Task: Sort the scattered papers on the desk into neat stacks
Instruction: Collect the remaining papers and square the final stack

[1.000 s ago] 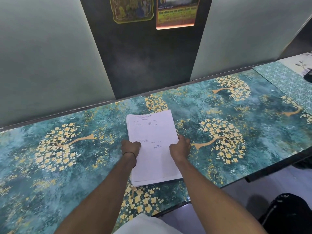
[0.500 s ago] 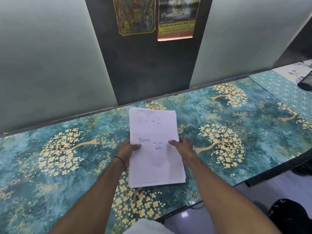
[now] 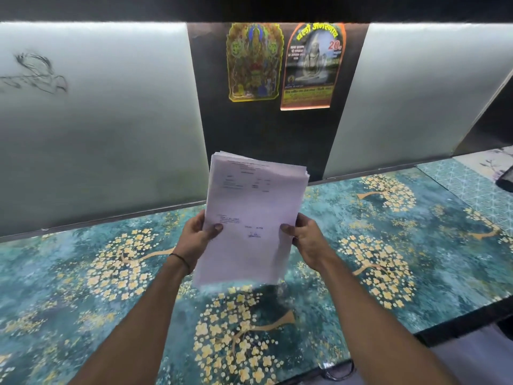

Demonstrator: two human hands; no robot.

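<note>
A stack of white printed papers (image 3: 251, 207) is held upright above the desk (image 3: 388, 259), its lower edge just over the surface. My left hand (image 3: 197, 237) grips the stack's left edge, thumb on the front sheet. My right hand (image 3: 305, 237) grips the right edge the same way. The sheets' top edges are slightly fanned and uneven. The top sheet shows faint printed text and a signature.
The desk has a teal top with yellow flower trees. Frosted panels (image 3: 97, 129) and a dark strip with two posters (image 3: 280, 65) rise behind it. A dark object (image 3: 506, 179) sits at the far right edge. The desk's front edge runs at lower right.
The stack lay flat on the desk under both hands; now both hands have lifted it and tilted it upright. The camera view has tipped upward.
</note>
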